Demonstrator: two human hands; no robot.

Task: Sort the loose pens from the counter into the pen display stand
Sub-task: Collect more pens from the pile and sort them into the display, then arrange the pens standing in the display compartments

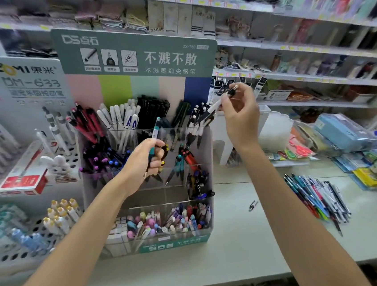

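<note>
A clear tiered pen display stand (207, 154) with a green header card stands on the pale counter; its compartments hold many pens. My left hand (143, 164) is in front of the stand's middle tier and grips a small bunch of pens (156, 128), a teal one sticking up. My right hand (240, 111) is raised at the stand's upper right corner and pinches a black and white pen (219, 102), its tip angled down toward the back right compartment. A pile of loose pens (318, 196) lies on the counter at right.
A small dark pen part (252, 205) lies on the counter (241, 253) between stand and pile. White perforated racks (15, 252) with markers stand left, beside a red and white box (23, 181). White containers (272, 131) and stationery packs (345, 135) crowd the right; shelves run behind.
</note>
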